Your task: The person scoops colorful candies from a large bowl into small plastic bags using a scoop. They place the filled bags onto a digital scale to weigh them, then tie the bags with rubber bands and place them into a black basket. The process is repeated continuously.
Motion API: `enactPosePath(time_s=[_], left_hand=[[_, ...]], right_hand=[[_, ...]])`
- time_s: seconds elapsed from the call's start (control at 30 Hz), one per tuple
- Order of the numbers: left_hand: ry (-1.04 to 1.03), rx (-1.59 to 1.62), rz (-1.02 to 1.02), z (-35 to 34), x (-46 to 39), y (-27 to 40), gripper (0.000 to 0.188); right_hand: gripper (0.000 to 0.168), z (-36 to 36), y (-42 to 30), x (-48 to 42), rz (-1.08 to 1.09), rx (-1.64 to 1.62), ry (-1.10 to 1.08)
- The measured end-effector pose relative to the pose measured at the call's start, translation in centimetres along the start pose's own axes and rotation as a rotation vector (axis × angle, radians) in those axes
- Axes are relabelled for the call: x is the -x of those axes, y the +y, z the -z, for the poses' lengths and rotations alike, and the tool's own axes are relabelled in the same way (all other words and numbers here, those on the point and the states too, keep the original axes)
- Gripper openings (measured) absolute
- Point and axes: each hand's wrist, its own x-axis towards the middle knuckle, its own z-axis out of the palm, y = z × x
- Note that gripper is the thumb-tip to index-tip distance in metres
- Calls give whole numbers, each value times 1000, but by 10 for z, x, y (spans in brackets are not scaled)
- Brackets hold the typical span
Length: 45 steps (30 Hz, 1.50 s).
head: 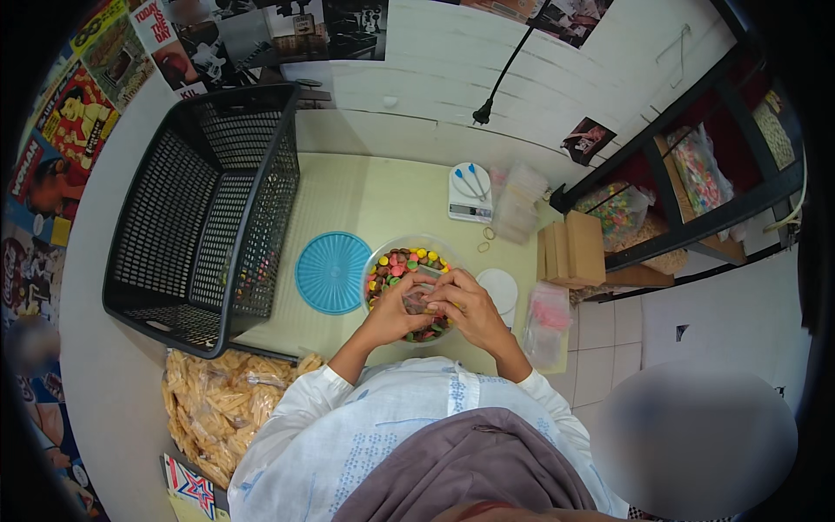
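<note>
My left hand (pixel 395 314) and my right hand (pixel 467 307) meet over a clear plastic tub (pixel 445 243). Between them they hold a small clear plastic bag (pixel 417 300) by its upper part; what lies inside it is partly hidden by my fingers. Colourful round candies (pixel 398 262), brown, yellow, pink and green, fill the tub below. A blue ribbed round lid (pixel 331 273) lies flat just left of the tub. To the right of my right hand is a round white disc (pixel 499 290).
A black plastic crate (pixel 196 228) stands left, with a large bag of yellowish snacks (pixel 215 408) nearer me. A white kitchen scale (pixel 470 212) bears blue-handled scissors (pixel 471 181). Clear bags (pixel 520 202), rubber bands (pixel 483 247), cardboard boxes (pixel 584 248) and pink-marked bags (pixel 548 313) line the right.
</note>
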Motion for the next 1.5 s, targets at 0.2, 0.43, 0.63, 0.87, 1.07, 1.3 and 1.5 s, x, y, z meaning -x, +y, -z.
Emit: enactPosePath(time_s=[0.2, 0.43, 0.63, 0.87, 1.07, 1.3, 1.5], left_hand=[[-65, -1, 24, -2, 0, 14, 74], [-59, -48, -50, -2, 0, 12, 88], [354, -374, -149, 25, -4, -15, 63], [486, -774, -223, 30, 2, -49, 54], [489, -800, -185, 22, 1, -56, 54], [479, -828, -180, 24, 0, -55, 54], [488, -818, -188, 24, 0, -59, 54]], right_hand=[[14, 0, 4, 2, -60, -170, 59], [9, 12, 3, 4, -252, -314, 54], [14, 66, 54, 9, -283, -316, 580], [19, 31, 153, 23, -411, -260, 512], [17, 24, 179, 28, -528, -424, 511], [16, 25, 188, 28, -509, -528, 489], [17, 37, 195, 41, -587, -610, 665]])
